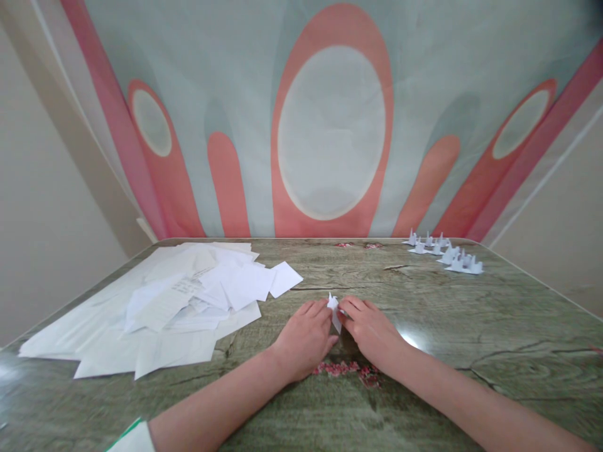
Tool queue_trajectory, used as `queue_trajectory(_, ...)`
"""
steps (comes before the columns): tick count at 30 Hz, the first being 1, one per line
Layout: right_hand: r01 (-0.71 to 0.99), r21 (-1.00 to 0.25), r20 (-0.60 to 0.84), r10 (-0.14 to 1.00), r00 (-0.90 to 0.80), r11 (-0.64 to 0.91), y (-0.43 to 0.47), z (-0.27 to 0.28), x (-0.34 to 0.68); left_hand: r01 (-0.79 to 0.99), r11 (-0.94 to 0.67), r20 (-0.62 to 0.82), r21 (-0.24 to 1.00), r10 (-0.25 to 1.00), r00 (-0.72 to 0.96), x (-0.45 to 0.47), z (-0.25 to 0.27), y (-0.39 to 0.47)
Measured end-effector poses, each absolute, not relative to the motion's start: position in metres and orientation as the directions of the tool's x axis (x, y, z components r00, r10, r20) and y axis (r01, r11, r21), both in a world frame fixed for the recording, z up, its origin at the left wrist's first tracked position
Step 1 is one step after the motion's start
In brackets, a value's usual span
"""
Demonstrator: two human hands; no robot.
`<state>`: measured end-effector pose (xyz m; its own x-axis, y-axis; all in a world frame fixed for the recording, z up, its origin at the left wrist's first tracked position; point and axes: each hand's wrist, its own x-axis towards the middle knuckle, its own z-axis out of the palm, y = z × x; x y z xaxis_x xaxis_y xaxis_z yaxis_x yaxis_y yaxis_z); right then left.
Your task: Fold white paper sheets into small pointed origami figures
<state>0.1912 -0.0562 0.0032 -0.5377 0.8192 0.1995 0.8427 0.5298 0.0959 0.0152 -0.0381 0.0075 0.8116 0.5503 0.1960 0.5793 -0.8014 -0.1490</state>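
Between left hand [307, 333] and right hand [370, 328], folded white paper [334, 305], pinched by both.

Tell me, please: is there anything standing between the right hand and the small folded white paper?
Nothing visible stands between them: the right hand is directly at one side of the folded paper, and the left hand is at the opposite side.
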Motion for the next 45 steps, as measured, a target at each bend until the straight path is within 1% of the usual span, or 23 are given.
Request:
queue_trajectory(4, 0.853, 0.089, 0.184, 0.833, -0.522, 0.515, -0.058, 0.005, 0.191, 0.588, -0.802, 0.192, -0.104, 0.564, 0.803, 0.015, 0.011, -0.039)
queue_trajectory(8, 0.881, 0.073, 0.15, 0.869, -0.472, 0.467, -0.061, 0.013, 0.193, 0.6, -0.799, 0.202, -0.045, 0.581, 0.789, 0.012, 0.012, -0.039)
queue_trajectory(14, 0.897, 0.081, 0.118, 0.889, -0.442, 0.436, -0.064, 0.018, 0.193, 0.59, -0.807, 0.168, -0.007, 0.581, 0.797, 0.01, 0.009, -0.038)
queue_trajectory(17, 0.895, 0.065, 0.152, 0.882, -0.445, 0.441, -0.063, 0.012, 0.194, 0.595, -0.803, 0.15, 0.002, 0.589, 0.794, 0.01, 0.007, -0.037)
queue_trajectory(23, 0.899, -0.04, 0.285, 0.867, -0.408, 0.436, -0.056, -0.004, 0.199, 0.589, -0.808, 0.162, 0.011, 0.582, 0.797, 0.01, 0.008, -0.037)
queue_trajectory(26, 0.892, -0.056, 0.298, 0.86, -0.414, 0.449, -0.052, -0.006, 0.2, 0.584, -0.812, 0.172, 0.012, 0.577, 0.798, 0.011, 0.01, -0.038)
queue_trajectory(31, 0.903, -0.02, 0.258, 0.874, -0.411, 0.43, -0.048, -0.003, 0.196, 0.58, -0.815, 0.171, 0.009, 0.573, 0.802, 0.012, 0.011, -0.039)
queue_trajectory(38, 0.913, 0.029, 0.236, 0.884, -0.403, 0.408, -0.044, 0.0, 0.192, 0.56, -0.828, 0.169, -0.024, 0.548, 0.819, 0.012, 0.013, -0.038)
queue_trajectory(45, 0.913, 0.033, 0.243, 0.883, -0.402, 0.407, -0.041, -0.001, 0.19, 0.564, -0.825, 0.184, -0.023, 0.551, 0.814, 0.013, 0.013, -0.04)
